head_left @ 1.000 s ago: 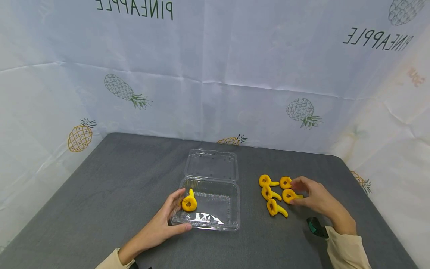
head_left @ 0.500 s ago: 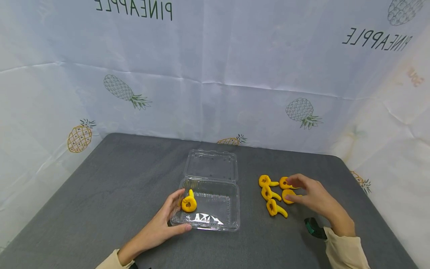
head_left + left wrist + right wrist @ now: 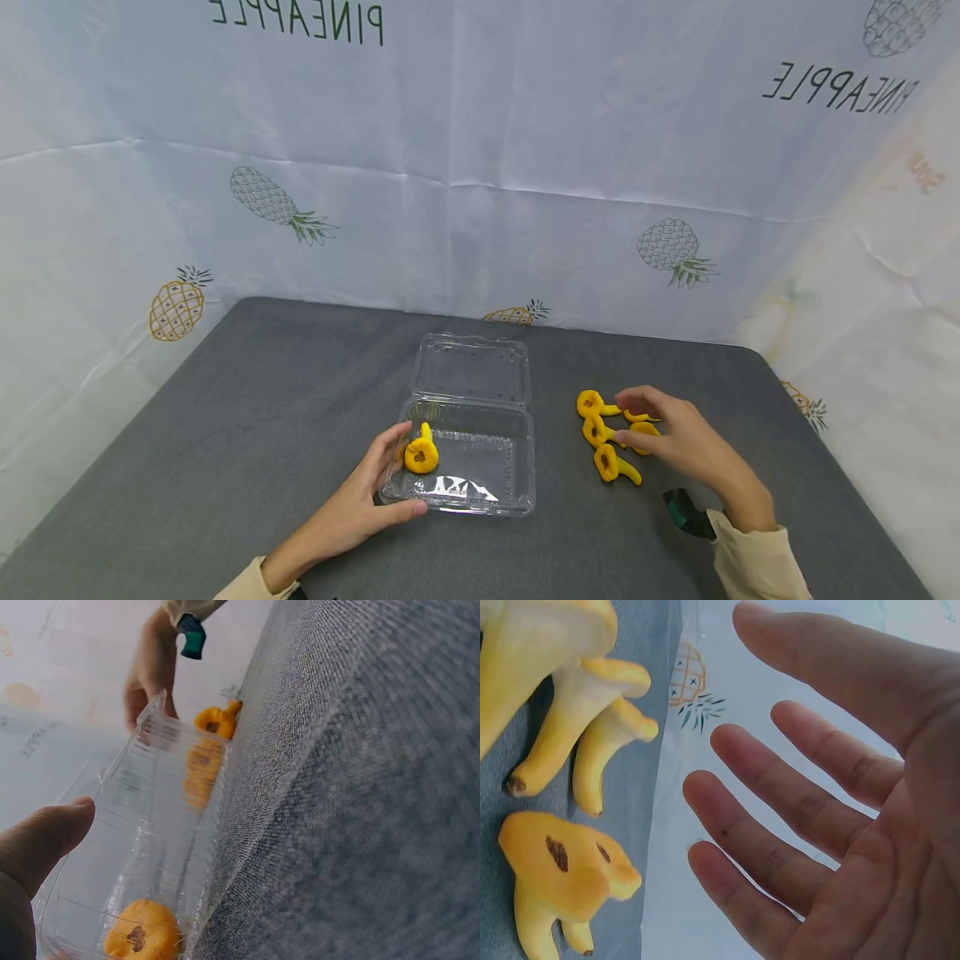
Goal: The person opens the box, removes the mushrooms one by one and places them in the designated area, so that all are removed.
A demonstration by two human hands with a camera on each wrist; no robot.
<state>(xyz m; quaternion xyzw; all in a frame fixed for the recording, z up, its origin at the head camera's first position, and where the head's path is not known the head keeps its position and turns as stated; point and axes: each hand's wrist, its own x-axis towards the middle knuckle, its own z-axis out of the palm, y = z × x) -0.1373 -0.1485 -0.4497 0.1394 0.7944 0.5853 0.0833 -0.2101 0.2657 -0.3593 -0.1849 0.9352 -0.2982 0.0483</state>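
Note:
My left hand (image 3: 363, 500) holds the near left corner of a clear plastic clamshell box (image 3: 532, 462), its thumb at the front rim. One yellow trumpet-shaped mushroom (image 3: 422, 456) lies inside at the box's left end; the left wrist view shows that mushroom (image 3: 142, 931) low in the box. Right of the box, several similar mushrooms (image 3: 604, 463) lie in two short columns. Over the right-hand column hovers my right hand (image 3: 686, 433), partly covering two of them. In the right wrist view its fingers (image 3: 757, 859) are spread and relaxed, with nothing in them.
The box's transparent lid (image 3: 472, 371) is folded back flat behind it. Underneath is a dark grey cloth-covered table (image 3: 300, 400). A pale curtain (image 3: 480, 233) printed with pineapples hangs behind the table's far edge. The right wrist carries a dark band (image 3: 686, 512).
My right hand has shifted left over the loose mushrooms, now covering more of the right-hand column. The left hand, the box and the mushroom inside look unmoved.

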